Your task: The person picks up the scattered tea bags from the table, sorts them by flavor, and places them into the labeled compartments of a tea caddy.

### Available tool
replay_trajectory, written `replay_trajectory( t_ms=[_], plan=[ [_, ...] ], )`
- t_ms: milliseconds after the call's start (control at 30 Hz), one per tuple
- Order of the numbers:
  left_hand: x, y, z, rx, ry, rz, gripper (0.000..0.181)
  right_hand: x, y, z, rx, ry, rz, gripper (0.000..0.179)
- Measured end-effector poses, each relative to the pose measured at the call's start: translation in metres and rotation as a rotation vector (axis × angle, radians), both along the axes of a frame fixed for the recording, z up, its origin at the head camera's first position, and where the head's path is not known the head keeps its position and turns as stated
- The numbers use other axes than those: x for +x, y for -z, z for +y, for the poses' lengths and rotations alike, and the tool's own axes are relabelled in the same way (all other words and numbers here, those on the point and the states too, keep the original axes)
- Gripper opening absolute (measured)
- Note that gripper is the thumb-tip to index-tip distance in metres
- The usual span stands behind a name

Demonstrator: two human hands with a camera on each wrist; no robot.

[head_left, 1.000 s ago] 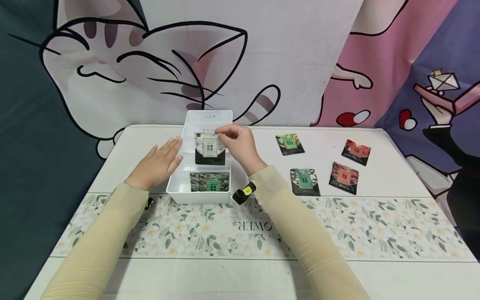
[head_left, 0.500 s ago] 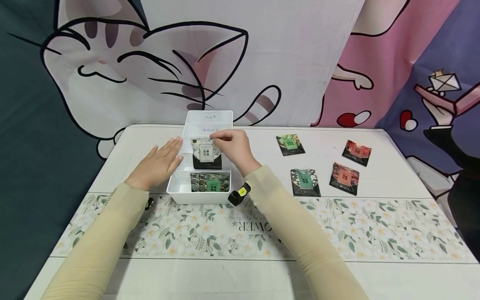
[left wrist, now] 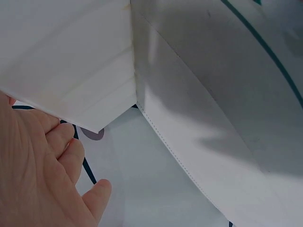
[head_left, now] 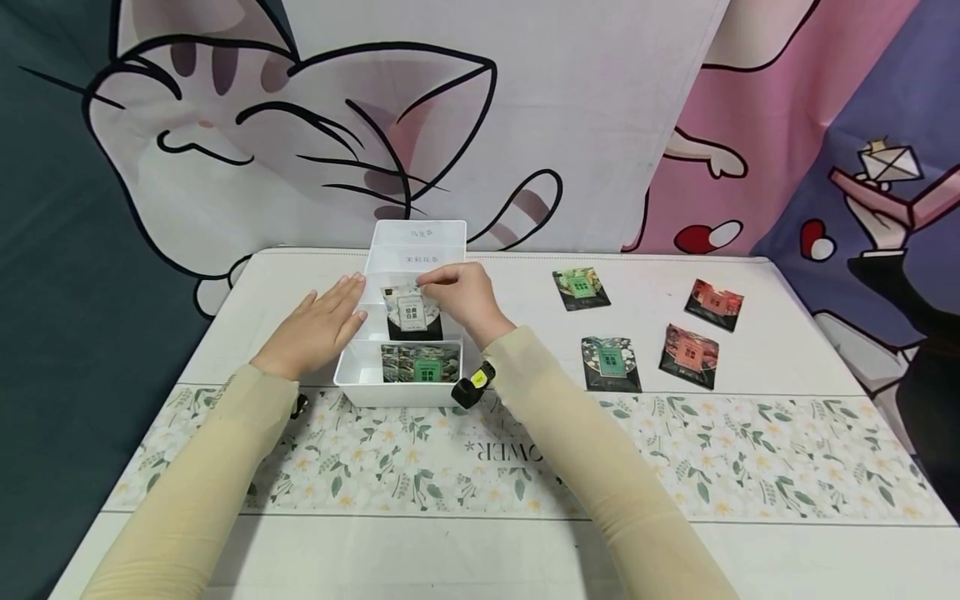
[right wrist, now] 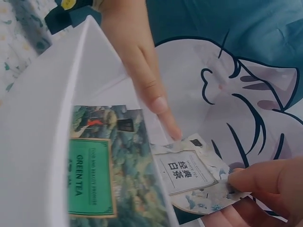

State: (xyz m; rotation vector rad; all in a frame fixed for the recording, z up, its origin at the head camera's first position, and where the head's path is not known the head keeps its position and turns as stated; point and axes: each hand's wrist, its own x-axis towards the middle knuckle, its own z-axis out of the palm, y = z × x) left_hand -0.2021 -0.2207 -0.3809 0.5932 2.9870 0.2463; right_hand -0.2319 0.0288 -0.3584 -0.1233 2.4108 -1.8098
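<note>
My right hand (head_left: 467, 302) pinches the top right corner of a white tea sachet (head_left: 412, 315). That sachet stands in a white divided box (head_left: 397, 398), its lower part down in a middle compartment. In the right wrist view, thumb and fingers hold the edge of the white tea sachet (right wrist: 187, 172). Several green tea sachets (head_left: 420, 364) stand in the front compartment, one reading "GREEN TEA" in the right wrist view. My left hand (head_left: 311, 327) lies against the left side of the box with straight fingers; in the left wrist view the palm (left wrist: 33, 175) shows beside the white wall.
On the right of the table lie a yellow-green sachet (head_left: 581, 288), a green-labelled sachet (head_left: 611, 364) and two red sachets, the nearer red sachet (head_left: 688, 357) and the farther red sachet (head_left: 714, 306). A cat-print cloth (head_left: 300, 150) hangs behind the box.
My right hand has moved down and slightly left, lowering the white tea sachet into the middle compartment. The left hand has stayed where it was.
</note>
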Motion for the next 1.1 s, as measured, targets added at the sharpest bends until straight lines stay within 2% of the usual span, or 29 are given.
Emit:
replay_trajectory(
  t_ms=[267,733,900,1100],
  plan=[
    [-0.001,0.001,0.0,-0.003,-0.002,-0.008,0.067,0.003,0.005,-0.003,0.12,-0.058,0.05,0.01],
    [-0.003,0.003,0.0,-0.001,-0.007,-0.007,0.067,0.007,0.008,-0.004,0.221,-0.142,0.135,0.006],
    [-0.002,0.002,0.0,0.001,-0.007,-0.01,0.067,0.011,0.007,-0.004,0.269,-0.145,0.163,0.007],
    [-0.003,0.004,-0.002,0.014,-0.004,0.006,0.067,0.012,0.005,-0.004,0.363,-0.117,0.275,0.01]
  ],
)
